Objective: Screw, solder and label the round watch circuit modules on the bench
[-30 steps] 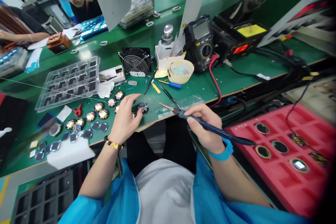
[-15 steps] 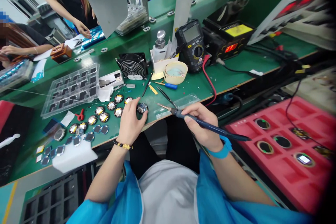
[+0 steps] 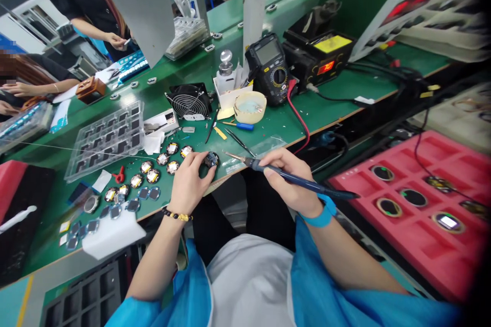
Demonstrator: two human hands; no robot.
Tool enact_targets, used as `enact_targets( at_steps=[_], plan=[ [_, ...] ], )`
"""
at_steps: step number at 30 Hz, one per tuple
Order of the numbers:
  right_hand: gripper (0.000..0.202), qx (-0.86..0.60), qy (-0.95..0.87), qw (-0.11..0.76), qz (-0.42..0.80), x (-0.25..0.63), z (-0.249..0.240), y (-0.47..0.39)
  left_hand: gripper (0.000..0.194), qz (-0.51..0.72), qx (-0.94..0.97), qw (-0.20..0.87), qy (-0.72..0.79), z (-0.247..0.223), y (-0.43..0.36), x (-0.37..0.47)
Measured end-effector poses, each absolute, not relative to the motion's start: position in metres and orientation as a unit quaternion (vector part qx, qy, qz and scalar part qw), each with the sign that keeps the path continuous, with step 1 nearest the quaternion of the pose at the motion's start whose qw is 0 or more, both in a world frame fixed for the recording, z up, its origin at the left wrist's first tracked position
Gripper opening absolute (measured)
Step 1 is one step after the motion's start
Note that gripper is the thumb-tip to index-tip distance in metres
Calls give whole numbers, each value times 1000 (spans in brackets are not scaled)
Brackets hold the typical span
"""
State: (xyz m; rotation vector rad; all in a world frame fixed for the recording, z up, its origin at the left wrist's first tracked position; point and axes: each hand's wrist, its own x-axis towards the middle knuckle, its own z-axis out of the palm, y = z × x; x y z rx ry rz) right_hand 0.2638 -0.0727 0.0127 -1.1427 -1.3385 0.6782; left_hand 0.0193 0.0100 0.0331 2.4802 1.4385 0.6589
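Holding the module (image 3: pixel 211 160) between thumb and fingertips, my left hand (image 3: pixel 188 178) presumably braced it against slipping. My right hand (image 3: pixel 287 163) was closed pen-fashion on the iron (image 3: pixel 299 179), likely for control, pointing it leftward; tweezers (image 3: pixel 237 139) lay ahead, within reach.

cam: head-mtd | faces fwd/dn | abv near edge of bench (image 3: pixel 326 111)
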Motion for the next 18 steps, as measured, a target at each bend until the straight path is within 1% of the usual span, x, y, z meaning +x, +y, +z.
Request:
enact_targets(
  at_steps=[4,9,18],
  plan=[
    [5,-489,-582,575,302,263,9,-73,28,238,837,107,480,28,7,20],
    [5,-488,-595,557,313,259,7,-75,31,266,830,113,478,24,7,22],
    [5,-508,-598,534,315,251,10,-76,29,280,826,86,481,17,2,26]
  ],
)
